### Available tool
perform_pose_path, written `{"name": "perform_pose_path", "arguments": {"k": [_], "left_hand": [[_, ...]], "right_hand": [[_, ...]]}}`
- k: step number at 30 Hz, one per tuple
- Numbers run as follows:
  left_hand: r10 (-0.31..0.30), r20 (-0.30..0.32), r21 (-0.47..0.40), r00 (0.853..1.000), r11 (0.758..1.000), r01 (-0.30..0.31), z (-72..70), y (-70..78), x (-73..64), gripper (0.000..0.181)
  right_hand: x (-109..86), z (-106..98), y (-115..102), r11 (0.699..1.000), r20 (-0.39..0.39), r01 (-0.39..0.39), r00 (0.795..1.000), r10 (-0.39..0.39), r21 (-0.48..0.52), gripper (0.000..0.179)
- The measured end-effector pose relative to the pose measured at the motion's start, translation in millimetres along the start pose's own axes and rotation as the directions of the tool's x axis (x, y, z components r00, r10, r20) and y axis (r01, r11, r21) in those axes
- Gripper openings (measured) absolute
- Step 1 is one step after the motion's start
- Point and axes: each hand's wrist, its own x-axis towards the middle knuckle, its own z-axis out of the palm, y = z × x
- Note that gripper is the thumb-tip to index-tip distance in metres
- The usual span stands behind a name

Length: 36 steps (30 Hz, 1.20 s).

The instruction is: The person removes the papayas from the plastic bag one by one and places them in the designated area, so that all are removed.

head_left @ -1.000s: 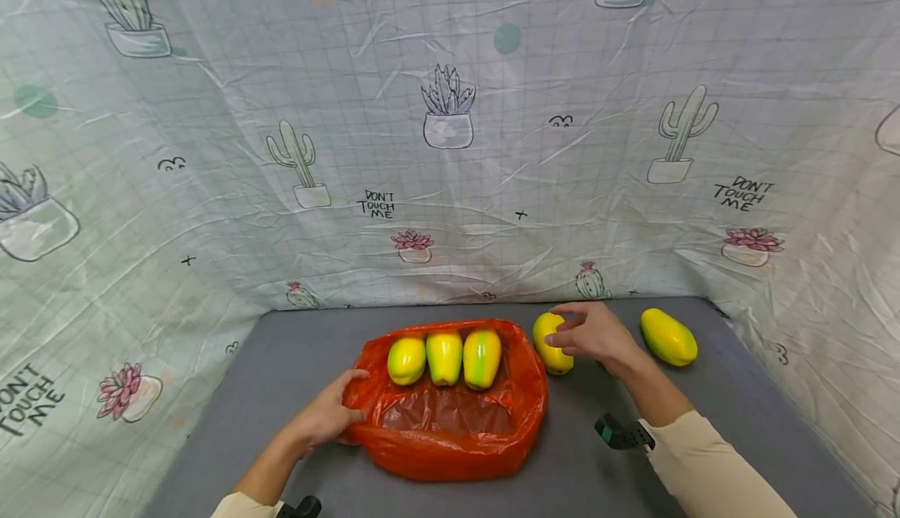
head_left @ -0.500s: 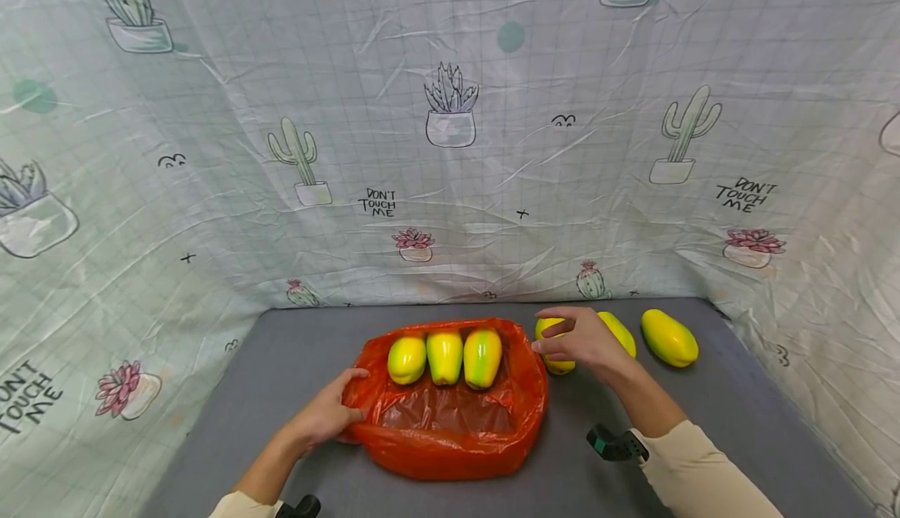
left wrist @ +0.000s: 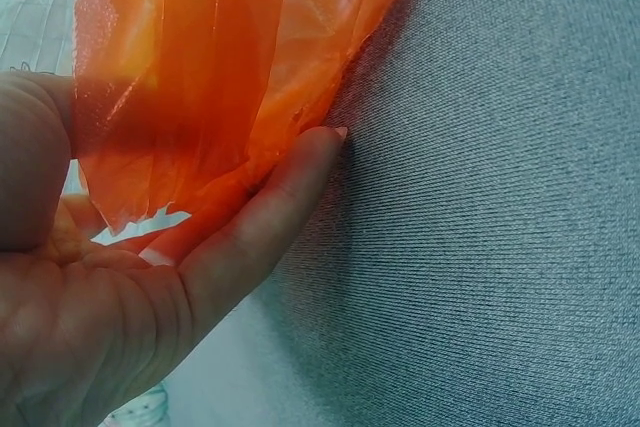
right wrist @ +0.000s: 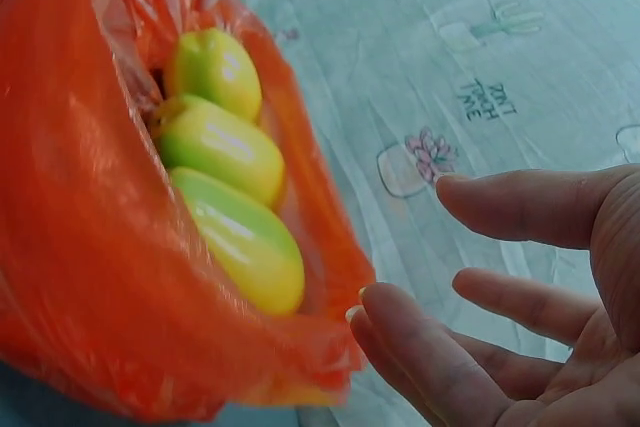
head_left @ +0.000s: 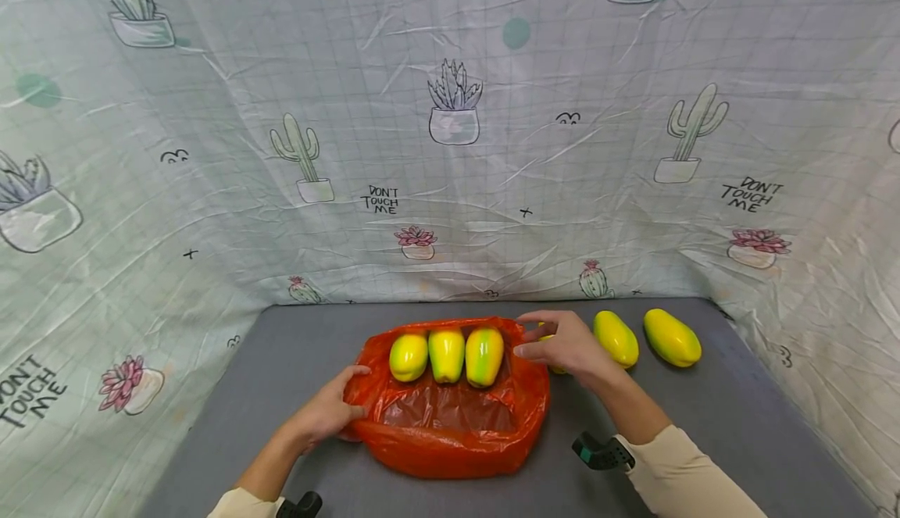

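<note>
A red plastic bag (head_left: 450,455) lies with its mouth spread, and three shiny yellow-green papayas (head_left: 446,355) sit side by side inside it. My left hand (head_left: 326,410) grips the bag's left edge; the left wrist view has the thin orange-red film (left wrist: 215,57) between thumb and fingers. At the bag's right rim hovers my right hand (head_left: 573,346), thumb and fingers spread and nothing held between them. Mostly hidden behind that hand is another papaya on the table. In the right wrist view the three bagged papayas (right wrist: 240,237) lie left of the spread fingers.
Two more papayas rest on the grey table at the right, one nearer (head_left: 616,340) and one farther out (head_left: 673,338). A pale cactus-printed cloth (head_left: 492,166) hangs behind the table (head_left: 295,346) and along its sides.
My right hand has moved left, from over the loose papaya to the bag's right rim. A papaya formerly hidden behind it now shows. My left hand keeps its grip on the bag.
</note>
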Motion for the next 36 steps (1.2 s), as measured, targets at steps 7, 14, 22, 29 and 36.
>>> {"name": "perform_pose_path", "arguments": {"k": [7, 14, 22, 29, 36], "left_hand": [[-0.005, -0.010, -0.005, 1.000, 1.000, 0.005, 0.0, -0.4, 0.2, 0.068], [0.000, -0.016, -0.008, 1.000, 1.000, 0.000, 0.3, -1.2, 0.6, 0.068], [-0.005, -0.025, 0.001, 1.000, 1.000, 0.005, 0.5, -1.0, 0.3, 0.068], [0.000, -0.017, -0.005, 1.000, 1.000, -0.001, 1.5, -0.9, 0.3, 0.067], [-0.001, -0.031, -0.004, 1.000, 1.000, 0.001, 1.8, 0.0, 0.7, 0.066]], "right_hand": [[5.0, 16, -3, 0.999, 0.010, 0.013, 1.000, -0.012, -0.039, 0.056], [13.7, 37, 0, 0.999, 0.027, -0.030, 0.999, 0.030, -0.012, 0.061], [27.4, 56, 10, 0.998, -0.021, -0.056, 0.998, 0.056, 0.000, 0.068], [36.8, 65, 17, 0.991, -0.106, -0.053, 0.994, 0.040, -0.125, 0.073], [49.6, 77, 23, 0.964, -0.167, -0.058, 0.986, 0.014, -0.260, 0.080]]}}
